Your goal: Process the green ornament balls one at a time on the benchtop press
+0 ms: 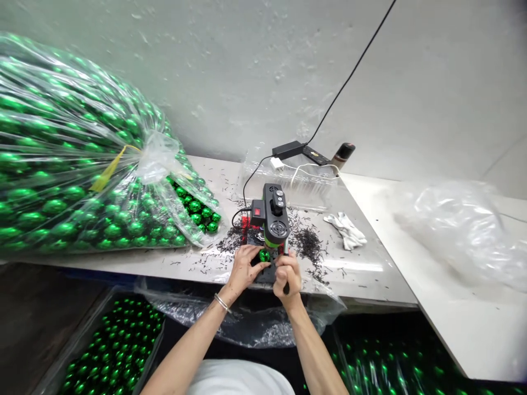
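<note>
A small black bench drill press (275, 216) stands on the table in front of me. Under its head sits a shiny green ball (264, 255), pinched by the fingers of my left hand (246, 267). My right hand (288, 274) is wrapped around the black-ended lever (286, 286) at the press's right side. The tip of the drill is hidden beneath the head. Dark shavings (308, 245) lie scattered around the base.
At left, a big clear bag (82, 164) of green balls spills some through an opening. White gloves (346, 230), a clear plastic tray (304, 189), a power adapter (288, 149) and a dark bottle (343, 153) are on the table. A bin (111, 345) of balls stands below left.
</note>
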Demonstrator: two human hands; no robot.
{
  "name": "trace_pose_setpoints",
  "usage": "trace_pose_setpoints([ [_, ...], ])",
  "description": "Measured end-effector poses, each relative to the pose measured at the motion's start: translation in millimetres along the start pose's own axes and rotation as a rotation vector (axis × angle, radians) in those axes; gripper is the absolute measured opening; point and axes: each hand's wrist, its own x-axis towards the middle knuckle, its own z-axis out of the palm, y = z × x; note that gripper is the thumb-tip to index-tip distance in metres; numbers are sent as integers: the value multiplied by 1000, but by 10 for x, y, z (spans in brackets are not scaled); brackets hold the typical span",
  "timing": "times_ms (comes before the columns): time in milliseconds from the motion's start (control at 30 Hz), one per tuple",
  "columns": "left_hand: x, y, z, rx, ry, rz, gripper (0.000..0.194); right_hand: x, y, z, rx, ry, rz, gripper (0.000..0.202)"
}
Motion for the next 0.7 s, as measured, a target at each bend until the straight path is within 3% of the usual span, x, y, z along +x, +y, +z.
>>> trace_pose_setpoints([
  [167, 38, 58, -19, -39, 28, -57, 32, 446, -253, -112, 37, 46, 149, 30],
  [233, -38, 109, -106, -66, 65, -85, 32, 651, -354, -186, 63, -10, 322, 28],
  [333, -346, 186, -278, -98, 60, -79, 37, 788, -438, -267, 92, -54, 392, 18],
  [467, -883, 234, -362, -135, -60, -32, 47, 653, -430, -247, 124, 34, 378, 14],
  [533, -1001, 223, -362, -162, -68, -40, 49, 566, -413, -208, 111, 79, 382, 17],
  [600, -932, 185, -415, -150, -5, -27, 43, 520, -402, -178, 87, 93, 381, 22],
  [700, -513, 69, -662, 36, 189, 14, 28, 519, -397, -158, 53, 106, 377, 25],
])
